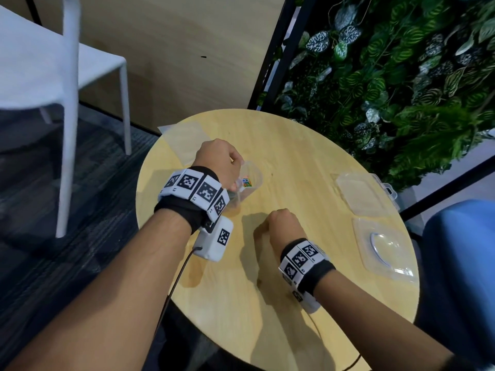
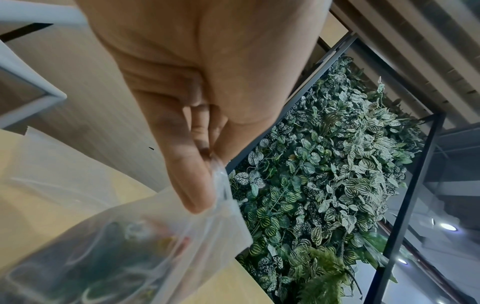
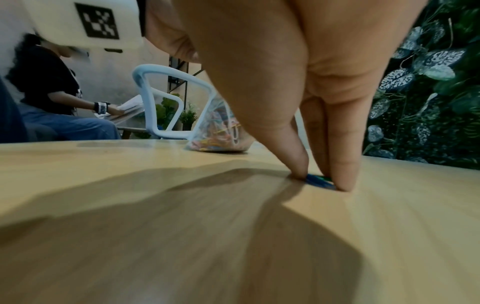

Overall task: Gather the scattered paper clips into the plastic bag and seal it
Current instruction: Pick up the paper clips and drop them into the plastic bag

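Over on the left stands a white chair (image 1: 40, 76) on dark carpet, beside the round wooden table (image 1: 294, 303). At the table's far left edge lies a flat clear sheet (image 1: 184, 137), partly hanging over the rim. Next comes the left hand (image 1: 218, 162), its thumb and fingers pinched on the top edge of the bag (image 1: 247, 183), which hangs from that grip with its bottom resting on the wood; coloured clips (image 3: 221, 127) fill its lower part, seen plainly from the right wrist. Nearer the middle, the right hand (image 1: 278, 226) is turned down onto the table, thumb and fingers (image 3: 342, 164) closed on a small blue and green clip (image 3: 319, 181) lying flat on the surface, a little way from the bag. Further right, near the rim, lie two clear plastic lids or trays (image 1: 359, 194), one behind the other, the nearer one (image 1: 385, 247) with a round dished centre. Beyond the table a wall of green leaves (image 1: 401, 76) fills a black frame, and a blue seat (image 1: 460, 263) shows at the far right.
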